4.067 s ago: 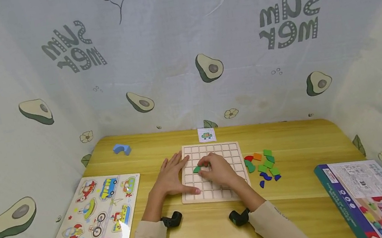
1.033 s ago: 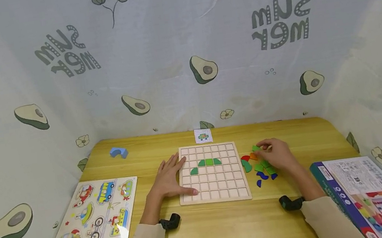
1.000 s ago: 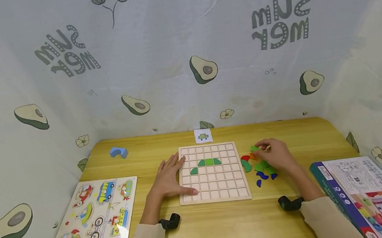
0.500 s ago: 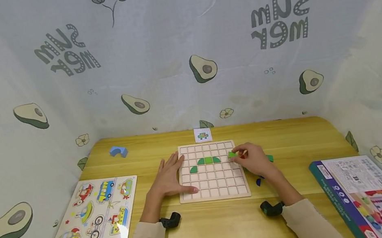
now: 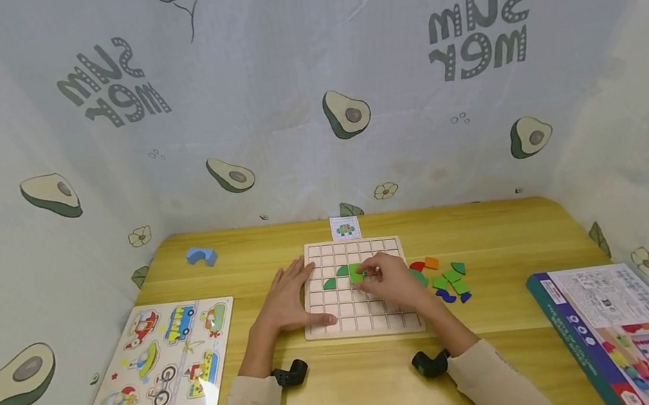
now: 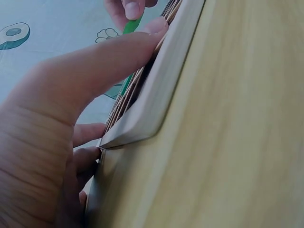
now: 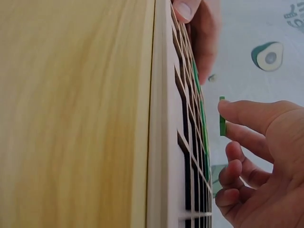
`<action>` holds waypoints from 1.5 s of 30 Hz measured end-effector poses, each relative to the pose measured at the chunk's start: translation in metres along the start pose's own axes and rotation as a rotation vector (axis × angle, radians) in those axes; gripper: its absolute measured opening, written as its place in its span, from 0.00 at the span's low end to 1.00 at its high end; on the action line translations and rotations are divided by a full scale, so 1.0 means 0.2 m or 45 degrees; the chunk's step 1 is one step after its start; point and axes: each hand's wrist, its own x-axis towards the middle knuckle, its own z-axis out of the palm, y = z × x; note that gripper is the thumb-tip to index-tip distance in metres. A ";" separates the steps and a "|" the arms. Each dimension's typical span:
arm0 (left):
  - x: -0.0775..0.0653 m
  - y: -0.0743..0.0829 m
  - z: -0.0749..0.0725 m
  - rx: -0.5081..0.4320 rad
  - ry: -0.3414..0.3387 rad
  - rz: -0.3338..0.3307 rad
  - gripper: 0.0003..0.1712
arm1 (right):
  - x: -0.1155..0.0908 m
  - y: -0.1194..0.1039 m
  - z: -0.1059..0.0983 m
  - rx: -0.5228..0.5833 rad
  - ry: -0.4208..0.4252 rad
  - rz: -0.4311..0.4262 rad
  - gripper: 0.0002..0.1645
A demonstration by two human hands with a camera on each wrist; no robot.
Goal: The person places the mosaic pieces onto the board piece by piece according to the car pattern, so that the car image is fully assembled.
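Observation:
A wooden grid board (image 5: 349,323) lies mid-table. My left hand (image 5: 285,298) rests at its left side, fingers spread, thumb on the front-left part. In the left wrist view that thumb (image 6: 114,54) lies on the board's raised rim. My right hand (image 5: 391,281) pinches a light green square tile (image 5: 355,273) between thumb and finger. The right wrist view shows this tile (image 7: 222,121) edge-on, with a gap between it and the board. Dark green quarter-circle tiles (image 5: 330,284) sit in cells left of the held tile; the right hand hides cells to the right.
Right of the board lie loose tiles: orange (image 5: 431,262), red (image 5: 416,266), green (image 5: 458,268) and blue (image 5: 446,295). A card with a turtle picture (image 5: 345,227) lies behind. A vehicle puzzle (image 5: 155,375) is at left, a blue arch block (image 5: 202,256) back left, a box (image 5: 633,331) at right.
The right hand has gone from the loose tiles leftward to over the board, bringing a light green square tile from that pile. The left hand has stayed on the board.

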 end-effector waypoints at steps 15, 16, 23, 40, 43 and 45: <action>0.00 0.02 -0.01 -0.013 0.015 -0.019 0.72 | 0.04 -0.06 0.09 -0.056 -0.076 0.031 0.13; 0.00 0.02 -0.01 -0.007 0.002 -0.018 0.73 | 0.04 -0.06 0.09 -0.061 -0.079 0.031 0.12; 0.00 0.02 -0.01 0.037 -0.039 -0.018 0.76 | 0.05 -0.07 0.09 -0.062 -0.069 0.020 0.12; 0.00 0.03 -0.01 0.032 -0.053 -0.019 0.76 | 0.06 -0.07 0.10 -0.063 -0.027 0.041 0.09; 0.00 0.02 -0.01 0.043 -0.057 -0.018 0.76 | 0.06 -0.06 0.10 -0.064 -0.034 0.046 0.10; 0.00 0.01 -0.01 0.051 -0.057 -0.017 0.76 | 0.05 -0.05 0.09 -0.068 -0.028 0.043 0.12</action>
